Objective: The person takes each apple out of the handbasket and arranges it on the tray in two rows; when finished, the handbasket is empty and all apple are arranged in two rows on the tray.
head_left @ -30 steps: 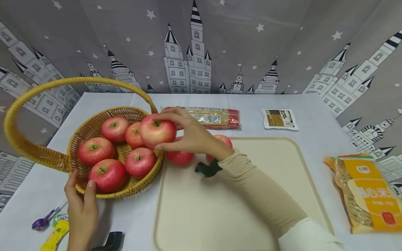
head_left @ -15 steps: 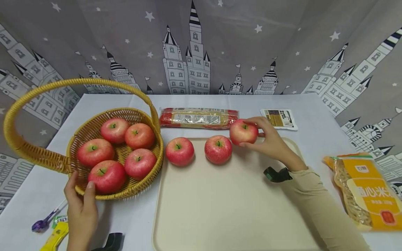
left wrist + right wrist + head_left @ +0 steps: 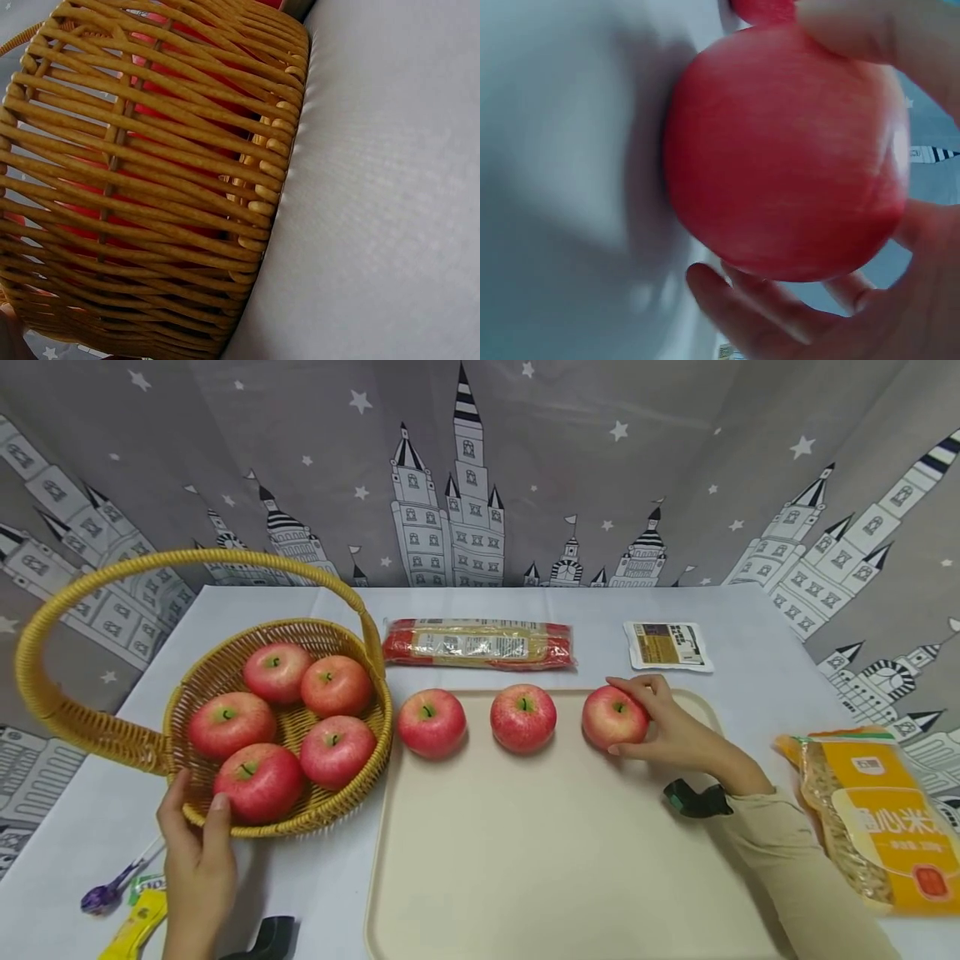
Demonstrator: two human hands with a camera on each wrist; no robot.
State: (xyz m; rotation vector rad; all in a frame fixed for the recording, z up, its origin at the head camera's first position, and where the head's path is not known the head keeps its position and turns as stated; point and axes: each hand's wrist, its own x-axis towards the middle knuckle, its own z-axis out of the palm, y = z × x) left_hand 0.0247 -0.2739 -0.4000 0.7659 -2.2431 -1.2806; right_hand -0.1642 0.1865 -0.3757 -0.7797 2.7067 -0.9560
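Left hand (image 3: 197, 852) pinches the near rim of the basket (image 3: 288, 822), thumb over the edge, five apples inside. Tray (image 3: 555, 860) beside it carries three apples in a row along its far edge. Right hand (image 3: 675, 735) curls around the rightmost apple (image 3: 613, 717), which rests on the tray. Judged firm, smooth, moderately heavy and prone to rolling and bruising; best held around its widest part. Noodle packet (image 3: 877, 818) lies far right on the table (image 3: 757, 652).
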